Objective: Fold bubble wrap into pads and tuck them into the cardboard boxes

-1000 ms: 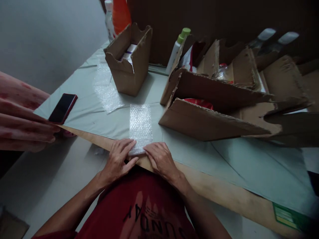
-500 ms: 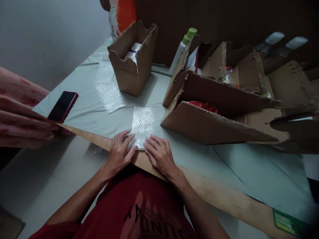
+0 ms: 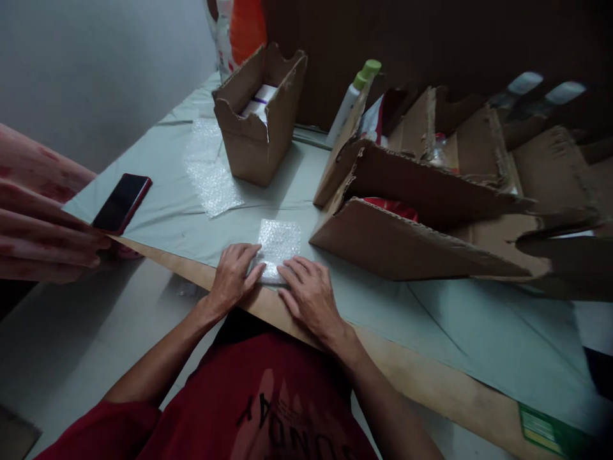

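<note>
A small sheet of bubble wrap (image 3: 280,239) lies flat on the cloth-covered table close to the front edge. Its near end is folded over into a thicker band. My left hand (image 3: 234,275) grips the left side of that band, thumb at the near edge and fingers bent over the top. On the right side, my right hand (image 3: 306,291) has its fingers curled over the same band with the thumb below. Whether anything lies inside the fold, I cannot make out.
More bubble wrap (image 3: 215,185) lies further back on the left, by a cardboard box (image 3: 256,150) holding small cartons. A phone (image 3: 123,203) rests near the left edge. Larger cardboard organizers (image 3: 421,246) fill the right side, with a green-capped bottle (image 3: 347,105) behind.
The flat part of the bubble wrap has become shorter as its near end is folded further over. Both hands have stayed on it, shifting slightly. The view has moved a little.
</note>
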A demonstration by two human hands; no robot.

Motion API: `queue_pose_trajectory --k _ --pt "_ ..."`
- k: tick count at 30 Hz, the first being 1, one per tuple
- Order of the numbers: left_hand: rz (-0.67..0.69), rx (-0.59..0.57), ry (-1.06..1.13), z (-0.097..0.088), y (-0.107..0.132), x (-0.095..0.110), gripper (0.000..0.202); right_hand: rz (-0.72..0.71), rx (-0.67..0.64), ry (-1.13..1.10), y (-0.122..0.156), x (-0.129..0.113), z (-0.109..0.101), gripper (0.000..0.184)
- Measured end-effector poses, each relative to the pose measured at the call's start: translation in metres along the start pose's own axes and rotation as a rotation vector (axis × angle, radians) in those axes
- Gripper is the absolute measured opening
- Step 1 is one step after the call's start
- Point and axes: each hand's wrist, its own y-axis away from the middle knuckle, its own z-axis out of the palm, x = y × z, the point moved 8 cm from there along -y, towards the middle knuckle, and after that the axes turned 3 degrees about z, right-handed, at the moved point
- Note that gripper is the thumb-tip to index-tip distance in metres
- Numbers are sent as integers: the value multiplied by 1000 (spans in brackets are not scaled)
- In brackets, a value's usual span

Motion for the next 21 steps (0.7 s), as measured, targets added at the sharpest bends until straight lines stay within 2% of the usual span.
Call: queue_pose_trajectory --k 4,7,10,12,15,17,19,21 --pt "124 -28 71 -8 11 18 37 27 -2 -94 -9 8 2 28" --pt "123 -60 145 -12 20 23 37 66 -22 -192 -2 10 -4 27" --pt "59 -70 96 -6 15 16 36 115 61 -124 7 8 -16 28" --pt "14 -55 22 0 8 9 34 98 101 -42 8 1 -18 29" --pt "-42 30 15 -3 1 3 34 35 12 21 0 -8 -3 32" --pt "-107 110 121 -12 6 1 34 57 -9 9 -7 -4 4 29" --pt "-239 154 302 -17 20 -4 33 145 60 -87 -11 7 2 25" --pt "-401 129 512 -11 37 -6 36 275 162 -268 -9 20 -5 24"
